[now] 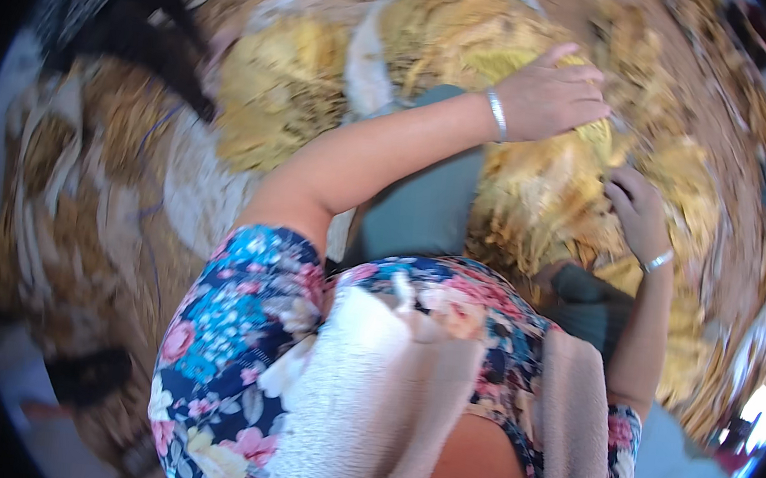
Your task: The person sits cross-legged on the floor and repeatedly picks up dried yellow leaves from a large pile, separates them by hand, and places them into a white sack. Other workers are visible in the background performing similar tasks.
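Note:
My left hand (552, 100) reaches across from the left with a yellow-green dried leaf, apparently tobacco (595, 138), under its palm and curled fingers. Just below and to the right, my right hand (635, 203) has its thumb and forefinger bent close to the leaf's lower end; blur hides whether they touch it. Beneath both hands lies a heap of yellow-brown dried leaves (538, 184), partly over and beside my legs. Each wrist wears a silvery band.
A second leaf bundle (280, 86) lies on pale cloth left of my knee (421, 194). Further leaf piles and white cloth strips (371, 60) surround me. At upper left is another person's dark sleeve (148, 34). A thin blue cord (153, 130) runs along the left.

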The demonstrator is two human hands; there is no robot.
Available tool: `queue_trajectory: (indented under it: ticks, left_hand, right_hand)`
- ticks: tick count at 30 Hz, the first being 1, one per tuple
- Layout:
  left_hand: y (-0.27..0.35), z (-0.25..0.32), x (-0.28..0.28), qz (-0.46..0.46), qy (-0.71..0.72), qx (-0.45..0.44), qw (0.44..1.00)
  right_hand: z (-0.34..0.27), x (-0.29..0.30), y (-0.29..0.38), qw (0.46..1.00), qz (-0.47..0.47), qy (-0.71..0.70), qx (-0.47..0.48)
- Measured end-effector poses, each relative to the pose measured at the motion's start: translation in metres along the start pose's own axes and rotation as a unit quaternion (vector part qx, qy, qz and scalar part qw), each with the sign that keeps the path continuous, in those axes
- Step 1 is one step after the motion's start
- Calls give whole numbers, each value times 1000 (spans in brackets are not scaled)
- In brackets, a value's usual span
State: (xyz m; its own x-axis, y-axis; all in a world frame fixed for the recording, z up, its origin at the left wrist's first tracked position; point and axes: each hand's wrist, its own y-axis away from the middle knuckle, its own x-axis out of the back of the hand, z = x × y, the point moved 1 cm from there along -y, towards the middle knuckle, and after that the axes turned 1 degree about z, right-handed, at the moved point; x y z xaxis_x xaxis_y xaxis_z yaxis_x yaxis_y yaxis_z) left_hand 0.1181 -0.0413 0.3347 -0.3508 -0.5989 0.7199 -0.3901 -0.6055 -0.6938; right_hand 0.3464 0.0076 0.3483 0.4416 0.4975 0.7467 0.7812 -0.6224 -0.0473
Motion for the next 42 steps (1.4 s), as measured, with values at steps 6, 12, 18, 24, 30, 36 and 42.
queue_trajectory:
  ticks: [6, 12, 18, 24, 30, 36, 42]
  left_hand:
    - [37, -19, 61, -37, 18, 53, 998]
    - [115, 2, 121, -79, 26, 200, 976]
    - [205, 49, 194, -115, -33, 295, 948]
    - [243, 64, 215, -5, -155, 404, 902]
    - [280, 91, 190, 249, 252, 701, 618]
    - [284, 59, 180, 343, 459, 717, 397]
    - [277, 34, 198, 346, 356, 669, 553]
  right_hand:
    - [-37, -7, -30, 993, 8, 60, 103]
    - [-81, -46, -50, 963, 12, 115, 242]
    - [-153, -103, -39, 929, -36, 172, 324]
    - [-187, -144, -34, 918, -12, 198, 342]
    - [-201, -202, -44, 907, -46, 209, 362]
    - [-210, -230, -45, 887, -123, 201, 397]
    - [-211, -231, -54, 956, -135, 11, 262]
